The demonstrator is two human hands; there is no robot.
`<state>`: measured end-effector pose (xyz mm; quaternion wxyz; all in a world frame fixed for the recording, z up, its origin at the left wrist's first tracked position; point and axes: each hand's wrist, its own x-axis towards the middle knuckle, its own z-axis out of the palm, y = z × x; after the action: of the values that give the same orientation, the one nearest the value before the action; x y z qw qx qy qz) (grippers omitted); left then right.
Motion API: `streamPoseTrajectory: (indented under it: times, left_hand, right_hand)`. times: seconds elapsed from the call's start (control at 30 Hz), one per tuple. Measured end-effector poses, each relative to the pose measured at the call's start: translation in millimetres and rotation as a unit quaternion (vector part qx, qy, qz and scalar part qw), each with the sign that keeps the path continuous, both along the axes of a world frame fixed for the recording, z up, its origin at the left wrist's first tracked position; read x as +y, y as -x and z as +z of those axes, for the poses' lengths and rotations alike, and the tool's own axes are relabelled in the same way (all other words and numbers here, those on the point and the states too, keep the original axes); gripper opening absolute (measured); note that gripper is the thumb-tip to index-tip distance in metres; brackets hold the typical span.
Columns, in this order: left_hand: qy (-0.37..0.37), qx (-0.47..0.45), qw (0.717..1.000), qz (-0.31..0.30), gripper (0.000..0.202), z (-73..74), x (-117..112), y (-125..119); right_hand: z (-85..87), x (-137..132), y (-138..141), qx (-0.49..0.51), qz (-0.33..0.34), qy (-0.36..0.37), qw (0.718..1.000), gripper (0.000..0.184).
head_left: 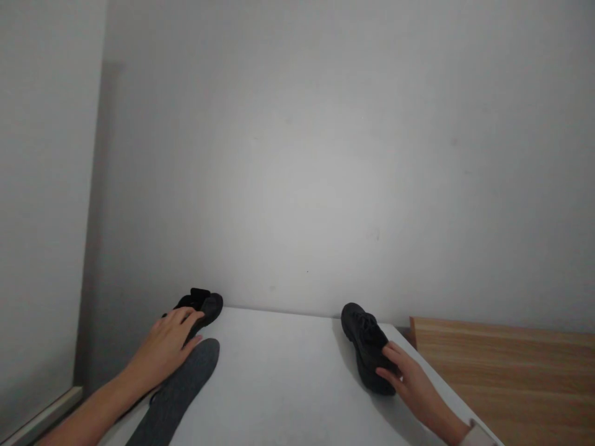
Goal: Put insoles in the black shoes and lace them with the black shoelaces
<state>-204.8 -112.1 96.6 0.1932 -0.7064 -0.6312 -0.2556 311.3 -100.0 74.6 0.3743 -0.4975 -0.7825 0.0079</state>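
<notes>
On the left of the white table, a black shoe (212, 308) lies with its toe toward the wall and a flap standing up. My left hand (170, 344) is laid over this shoe with bent fingers gripping it, hiding much of its body. Just beside that hand, a long dark grey insole (193, 373) with a rounded end runs down to the lower edge of the view. Farther right, a black lace-up shoe (365, 341) points its toe toward the wall. My right hand (404, 370) pinches it near the ankle opening with thumb and fingers.
The white table (279, 384) reaches back to a pale grey wall (297, 186). To the right of the table is a wood-grain panel (506, 371). At far left stands a white upright surface (41, 186) with a light strip (51, 409) along its foot.
</notes>
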Motion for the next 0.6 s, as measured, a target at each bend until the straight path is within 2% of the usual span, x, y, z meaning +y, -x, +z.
streamPoseTrajectory:
  times: [0.1,0.2,0.4,0.6]
  left_hand:
    - [0.043,0.014,0.997,0.057,0.050,-7.8,9,42]
    - [0.088,0.015,0.995,0.048,0.050,-12.8,12,63]
    - [0.092,0.010,0.995,0.031,0.038,-5.0,18,67]
    - [0.091,0.003,0.996,0.008,0.027,12.3,28,62]
  right_hand:
    - [-19.1,23,-34,0.008,-0.041,-0.021,0.999,0.021]
    - [-33.0,44,-61,0.022,-0.062,-0.028,0.997,0.026]
    - [-39.4,69,-95,0.031,-0.084,-0.036,0.995,0.028]
    - [-48.6,62,-90,-0.013,-0.139,-0.125,0.982,0.037]
